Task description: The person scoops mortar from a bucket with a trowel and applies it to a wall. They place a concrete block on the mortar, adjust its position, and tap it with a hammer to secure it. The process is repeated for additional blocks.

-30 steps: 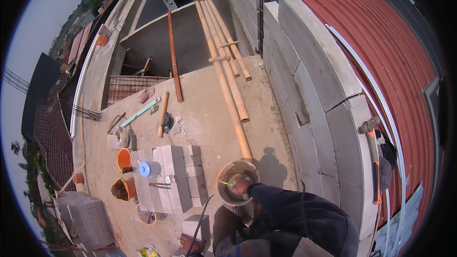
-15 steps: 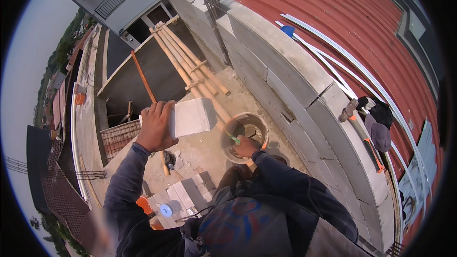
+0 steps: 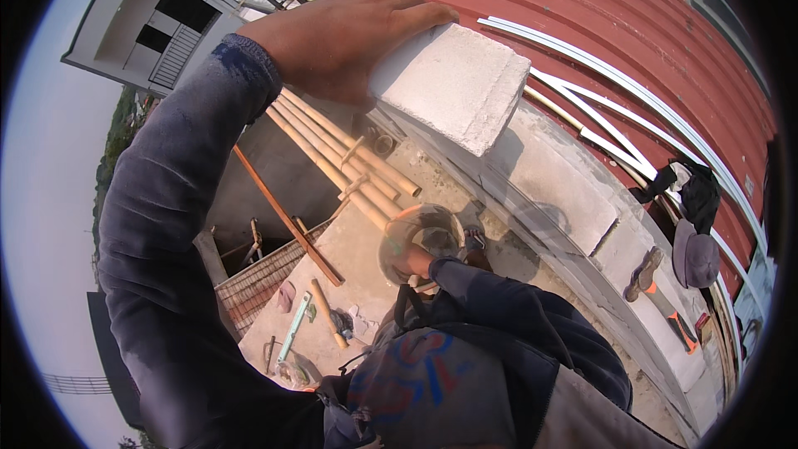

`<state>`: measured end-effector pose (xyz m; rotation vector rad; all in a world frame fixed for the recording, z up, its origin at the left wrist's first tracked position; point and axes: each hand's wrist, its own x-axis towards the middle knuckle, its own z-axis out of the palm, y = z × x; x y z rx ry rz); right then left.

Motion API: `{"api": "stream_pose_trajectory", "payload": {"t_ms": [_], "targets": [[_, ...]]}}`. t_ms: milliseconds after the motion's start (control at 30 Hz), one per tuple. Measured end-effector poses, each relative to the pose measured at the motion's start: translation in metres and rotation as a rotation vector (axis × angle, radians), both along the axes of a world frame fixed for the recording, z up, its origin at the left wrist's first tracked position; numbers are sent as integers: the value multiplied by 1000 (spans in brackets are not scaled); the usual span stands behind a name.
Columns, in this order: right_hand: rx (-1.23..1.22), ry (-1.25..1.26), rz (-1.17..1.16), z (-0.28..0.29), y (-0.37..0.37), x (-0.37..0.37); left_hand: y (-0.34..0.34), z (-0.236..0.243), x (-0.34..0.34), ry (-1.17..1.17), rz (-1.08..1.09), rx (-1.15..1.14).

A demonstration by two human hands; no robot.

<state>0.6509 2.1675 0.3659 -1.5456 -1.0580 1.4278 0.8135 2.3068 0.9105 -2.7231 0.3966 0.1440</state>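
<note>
My left hand [image 3: 349, 46] is raised at the upper middle, fingers over a white block [image 3: 445, 83] held high at the wall [image 3: 565, 199]; whether the block rests on it I cannot tell. Below, my right hand [image 3: 411, 259] is down inside a round mortar bucket [image 3: 453, 229], closed round a faintly visible green-handled tool [image 3: 397, 245]; the tool's far end is hidden. Farther along the wall top, to the right, lies a hammer [image 3: 665, 299] with an orange and black handle.
Bamboo poles [image 3: 382, 175] and a reddish plank [image 3: 291, 220] lie left of the wall, near a recessed opening [image 3: 249, 245]. Beyond the wall are a red corrugated roof [image 3: 598, 8], white strips [image 3: 582, 58], a black cloth [image 3: 698, 199] and a cap [image 3: 697, 254].
My left hand has brought the block up from low on the left, then rightward to the wall. The view has swung right. My right hand remains in the bucket.
</note>
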Motion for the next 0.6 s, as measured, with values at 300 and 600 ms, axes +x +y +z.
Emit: {"api": "stream_pose_trajectory", "payload": {"t_ms": [300,600], "targets": [[39,-54,-108,10,61,24,49,-61,83,210,-69,-93],[-162,-75,-152,10,114,29,95,-107,67,-155,-299,-209]]}}
